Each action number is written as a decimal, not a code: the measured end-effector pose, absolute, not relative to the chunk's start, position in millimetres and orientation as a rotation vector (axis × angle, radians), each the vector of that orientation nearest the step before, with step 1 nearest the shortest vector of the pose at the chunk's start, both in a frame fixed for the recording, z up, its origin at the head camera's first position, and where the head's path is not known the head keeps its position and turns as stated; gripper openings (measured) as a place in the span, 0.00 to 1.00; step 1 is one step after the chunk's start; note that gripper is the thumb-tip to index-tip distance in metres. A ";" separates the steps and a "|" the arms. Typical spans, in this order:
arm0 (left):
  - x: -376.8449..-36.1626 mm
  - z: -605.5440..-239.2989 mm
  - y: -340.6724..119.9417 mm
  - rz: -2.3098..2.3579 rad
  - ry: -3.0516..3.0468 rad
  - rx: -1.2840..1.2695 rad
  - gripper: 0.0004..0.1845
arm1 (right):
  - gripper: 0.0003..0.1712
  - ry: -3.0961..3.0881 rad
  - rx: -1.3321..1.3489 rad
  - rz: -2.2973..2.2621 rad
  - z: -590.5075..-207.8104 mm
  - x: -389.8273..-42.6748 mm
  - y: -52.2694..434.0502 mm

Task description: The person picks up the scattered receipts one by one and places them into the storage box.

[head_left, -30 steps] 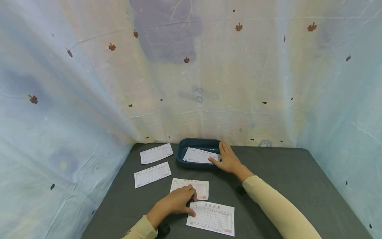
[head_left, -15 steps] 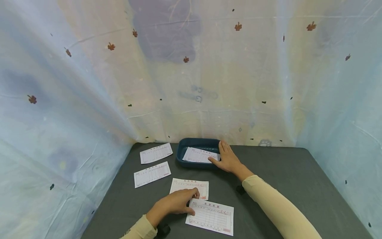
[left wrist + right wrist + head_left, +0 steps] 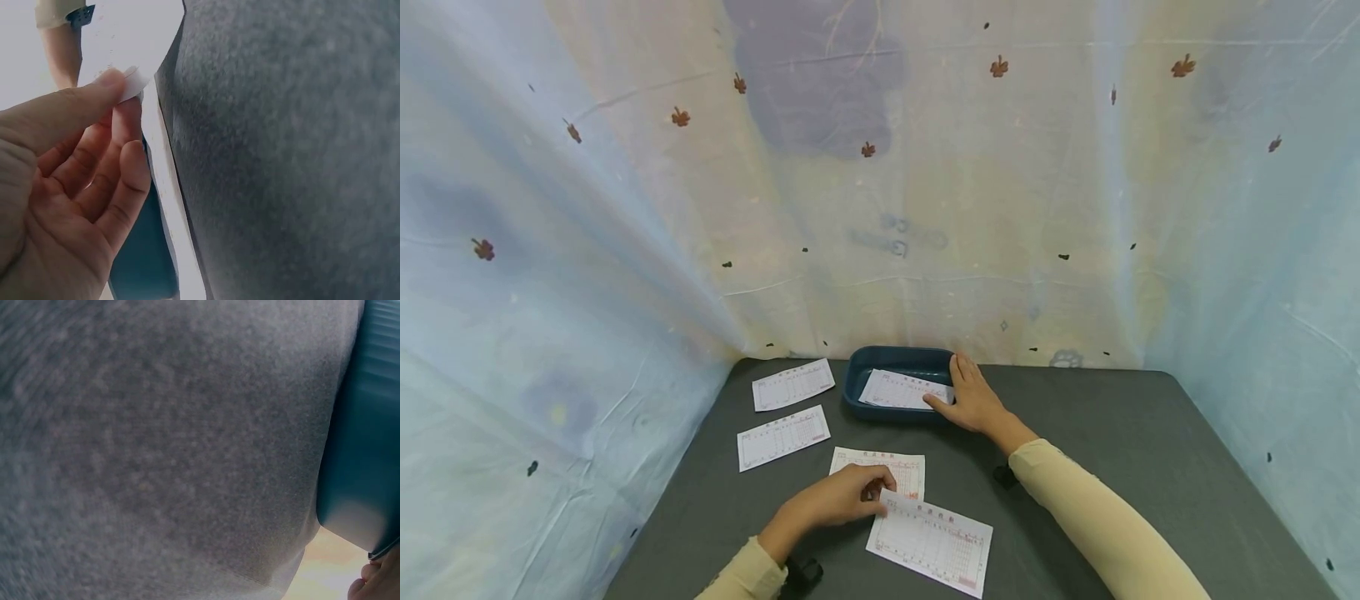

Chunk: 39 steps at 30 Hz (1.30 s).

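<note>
My left hand pinches the left corner of a printed paper slip between thumb and fingertips, and that corner is raised. In the left wrist view the slip's corner bends slightly at the fingertips. Just beyond lies another printed slip, partly covered by the hand. At the back, my right hand holds the right end of a dark blue plastic tray, thumb over the front and fingers along the right rim. Inside the tray lie printed slips. The right wrist view shows mostly the tray's outer wall.
Two more slips, one near the back and one nearer, lie left of the tray on the dark grey tabletop. A patterned curtain hangs behind the table and along both sides.
The left thumb and fingertips have closed on the near slip's left corner and lifted it a little; the hand has shifted slightly left. My right hand and the tray have stayed put.
</note>
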State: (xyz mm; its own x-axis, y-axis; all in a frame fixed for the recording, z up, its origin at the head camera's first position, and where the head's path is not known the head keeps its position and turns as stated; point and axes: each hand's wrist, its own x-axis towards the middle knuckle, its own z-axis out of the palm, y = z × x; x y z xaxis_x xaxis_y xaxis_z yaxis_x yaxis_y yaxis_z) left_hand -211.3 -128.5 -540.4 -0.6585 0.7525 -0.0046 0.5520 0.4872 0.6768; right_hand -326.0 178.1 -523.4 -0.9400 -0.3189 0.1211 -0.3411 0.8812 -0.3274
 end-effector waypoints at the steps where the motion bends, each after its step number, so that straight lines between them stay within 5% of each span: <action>1: -212.4 -540.7 -129.5 0.964 2.442 1.103 0.12 | 0.65 -2.985 0.525 0.536 -523.2 -326.0 178.1; 8: -219.1 -541.2 -136.5 1.121 2.421 0.992 0.04 | 0.66 -2.985 0.525 0.531 -522.1 -325.4 178.2; 39: -251.2 -537.2 -188.4 1.371 2.648 0.647 0.07 | 0.66 -2.984 0.533 0.546 -521.3 -323.5 178.1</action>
